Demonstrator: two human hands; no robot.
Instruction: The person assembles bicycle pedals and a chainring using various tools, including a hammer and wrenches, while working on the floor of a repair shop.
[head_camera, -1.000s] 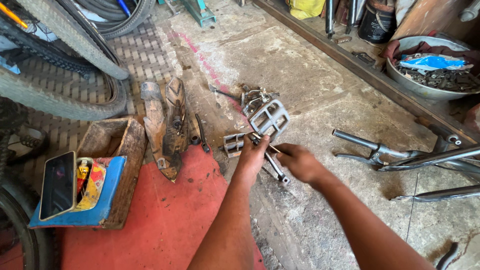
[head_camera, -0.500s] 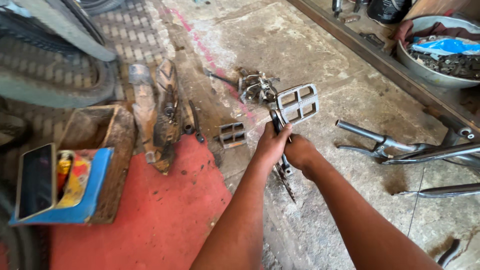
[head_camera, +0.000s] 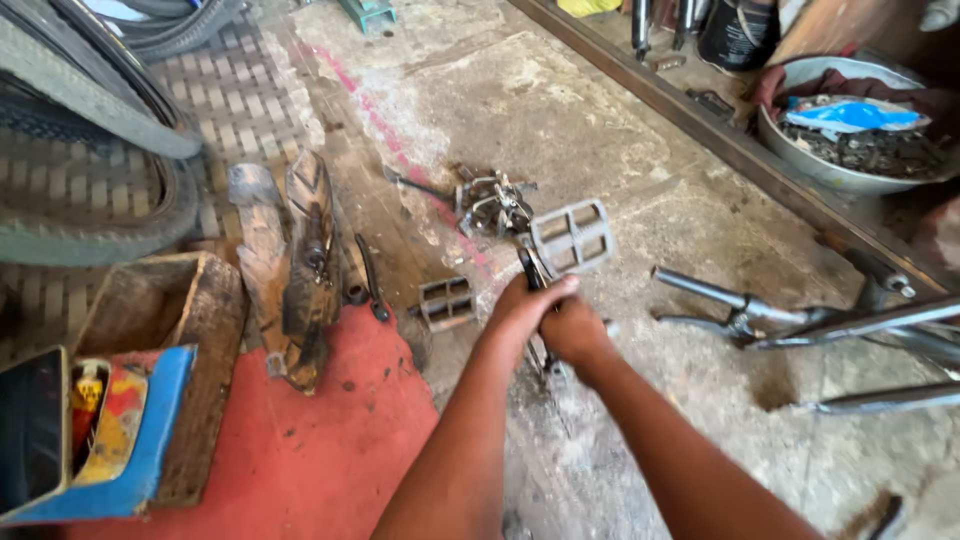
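Here, both hands grip a dark metal crank arm with a grey cage pedal (head_camera: 571, 236) over the concrete floor (head_camera: 640, 140).
The left hand (head_camera: 527, 303) and right hand (head_camera: 573, 328) close tightly around the arm, near a loose small pedal (head_camera: 446, 302) lying at the red mat's (head_camera: 300, 450) edge.

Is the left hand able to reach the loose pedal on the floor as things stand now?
Probably yes. The loose pedal lies just left of the left hand with bare floor between them, but that hand grips the crank and must let go first.
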